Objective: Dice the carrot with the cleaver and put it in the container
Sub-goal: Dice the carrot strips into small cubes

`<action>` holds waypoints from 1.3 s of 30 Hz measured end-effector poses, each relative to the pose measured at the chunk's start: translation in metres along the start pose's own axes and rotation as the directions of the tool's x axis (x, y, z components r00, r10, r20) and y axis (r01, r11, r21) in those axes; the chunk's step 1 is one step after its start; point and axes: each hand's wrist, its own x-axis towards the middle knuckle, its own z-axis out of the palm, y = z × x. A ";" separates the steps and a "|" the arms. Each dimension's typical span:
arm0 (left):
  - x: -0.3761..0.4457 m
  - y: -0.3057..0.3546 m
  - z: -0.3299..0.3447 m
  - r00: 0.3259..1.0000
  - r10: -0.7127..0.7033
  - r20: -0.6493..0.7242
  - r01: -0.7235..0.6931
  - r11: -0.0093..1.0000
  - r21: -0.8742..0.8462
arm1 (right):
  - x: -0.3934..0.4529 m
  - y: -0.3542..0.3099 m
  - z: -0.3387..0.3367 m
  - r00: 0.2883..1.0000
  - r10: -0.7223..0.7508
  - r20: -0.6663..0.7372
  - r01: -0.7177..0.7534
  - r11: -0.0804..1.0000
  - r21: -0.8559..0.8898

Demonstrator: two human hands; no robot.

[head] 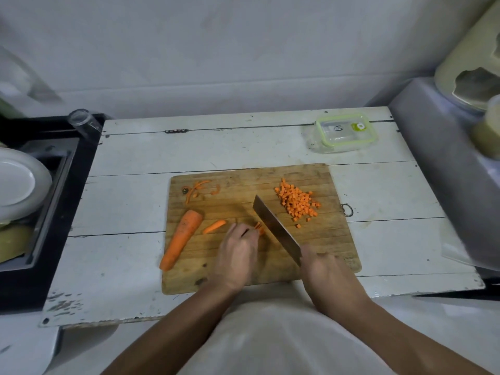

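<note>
1. Container: I see a clear rectangular box with a green-rimmed lid on it, at the far right of the surface, well apart from the board. I cannot make out anything inside.
2. Surface: white painted planks, scuffed, with chipped paint at the near left edge.
3. Board: rectangular wood, worn and scored, with a metal ring at its right edge.
4. Dice: a loose heap of small orange cubes on the board's far right; a few strays lie just nearer.
5. Carrot: a large tapered piece, cut flat at the far end, lying on the board's left.
6. Sliver: a thin orange wedge just right of the carrot.
7. Peels: curled scraps at the board's far left corner.
8. Strips: a small orange bundle, mid-board.
9. Left hand: fingertips curled down, pinning the strips.
10. Cleaver: broad flat steel blade, just right of the strips.
11. Right hand: wrapped round the cleaver's handle.
12. Plate: round, white, in a rack to the left.
</note>
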 end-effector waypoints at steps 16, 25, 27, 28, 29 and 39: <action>-0.003 -0.002 0.000 1.000 0.017 -0.024 -0.017 0.999 -0.029 | 0.020 -0.013 0.001 1.000 0.023 -0.013 -0.023 0.999 0.031; -0.004 -0.001 -0.001 1.000 -0.005 -0.012 0.005 1.000 -0.028 | -0.013 -0.008 -0.006 0.998 -0.005 0.060 0.008 0.998 -0.055; -0.003 0.000 -0.002 1.000 -0.008 -0.006 0.008 0.999 -0.031 | -0.012 -0.011 -0.008 0.997 -0.002 0.081 0.006 0.999 -0.050; -0.003 0.000 -0.002 1.000 -0.007 -0.008 0.007 1.000 -0.030 | -0.010 -0.013 -0.008 0.996 -0.003 0.091 0.008 0.998 -0.055; -0.003 0.000 -0.002 1.000 -0.003 -0.015 0.003 1.000 -0.028 | -0.005 -0.016 -0.007 0.995 -0.006 0.101 0.012 0.998 -0.063; -0.012 -0.004 -0.003 0.999 0.014 -0.034 -0.018 0.992 -0.127 | 0.008 -0.009 0.002 0.998 0.055 0.009 -0.055 0.998 0.015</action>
